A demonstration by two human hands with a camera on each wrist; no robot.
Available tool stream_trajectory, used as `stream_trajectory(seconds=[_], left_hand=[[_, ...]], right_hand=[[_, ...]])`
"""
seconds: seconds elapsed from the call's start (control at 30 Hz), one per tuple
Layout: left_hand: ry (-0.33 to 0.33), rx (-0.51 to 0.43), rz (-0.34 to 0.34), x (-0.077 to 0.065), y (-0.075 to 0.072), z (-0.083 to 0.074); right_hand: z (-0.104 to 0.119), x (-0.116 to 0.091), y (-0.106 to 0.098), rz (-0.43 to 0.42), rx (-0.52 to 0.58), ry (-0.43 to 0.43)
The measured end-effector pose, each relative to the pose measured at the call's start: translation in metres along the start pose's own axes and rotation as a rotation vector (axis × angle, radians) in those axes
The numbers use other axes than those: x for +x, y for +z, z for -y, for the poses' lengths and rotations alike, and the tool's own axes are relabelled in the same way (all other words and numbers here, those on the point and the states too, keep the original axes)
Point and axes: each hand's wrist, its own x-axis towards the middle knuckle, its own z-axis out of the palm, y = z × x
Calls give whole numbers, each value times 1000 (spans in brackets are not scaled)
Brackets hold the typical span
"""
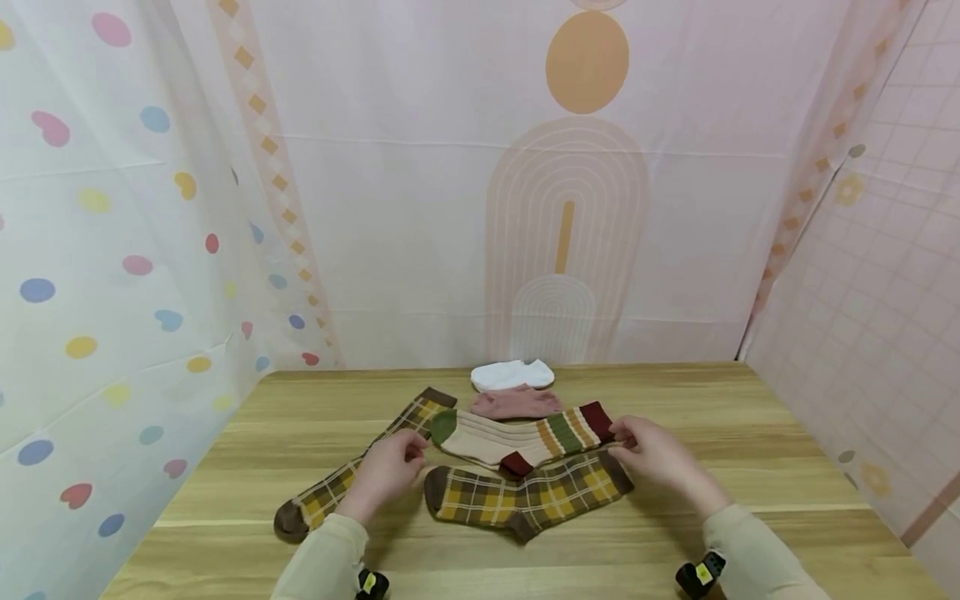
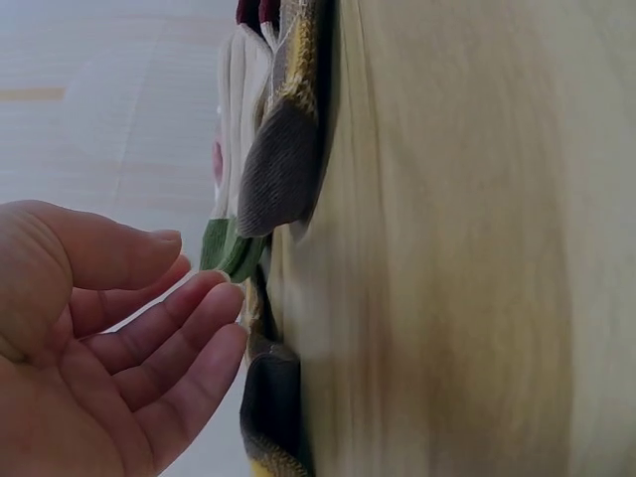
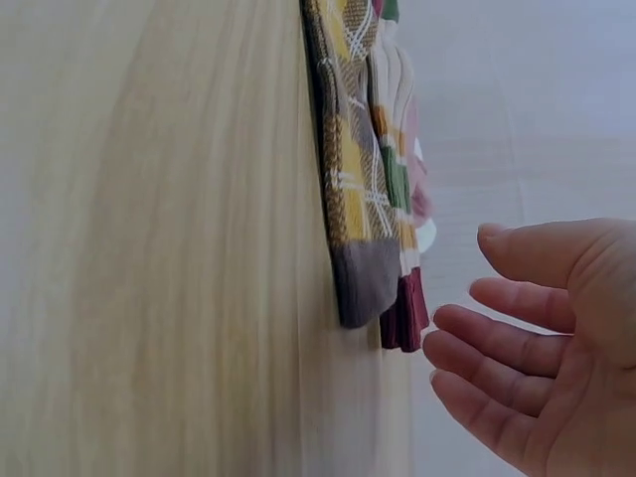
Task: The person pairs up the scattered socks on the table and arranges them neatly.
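Note:
A cream striped sock (image 1: 487, 439) lies across the middle, with a green toe and dark red heel and cuff. My left hand (image 1: 392, 467) is beside its green toe (image 2: 227, 248), fingers loosely bent and nothing gripped. At the other end, my right hand (image 1: 654, 454) hovers by the dark red cuff (image 3: 404, 316); a gap shows between its relaxed fingers and the cuff in the right wrist view. In front lies a brown and yellow plaid sock (image 1: 487, 500). Its matching plaid sock (image 1: 330, 492) slants away at the left, partly hidden behind my left hand.
Behind the striped sock lie a pink sock (image 1: 517, 403) and, farther back, a white low-cut sock (image 1: 512, 376). Everything rests on a wood-grain table (image 1: 750, 467). Patterned curtains (image 1: 405, 208) hang at its back and sides.

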Motion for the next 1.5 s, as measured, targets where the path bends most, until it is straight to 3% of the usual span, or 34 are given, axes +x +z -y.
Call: stream_trajectory(seconds=[0.27,0.5,0.87,1.37,1.5], left_hand=[[-21,42,-48,-5,-8,-2],[-44,110,-48,-7,-11,1],[-8,248,-51,-8,-10,7],[15,369,56,-11,-11,12],[16,381,46,-11,-11,15]], right_hand=[[8,4,2,-22,5,-13],[17,9,3,-33,22,-54],[27,20,6,-62,81,-103],[44,28,18,-95,125,-175],[48,30,21,-86,131,-192]])
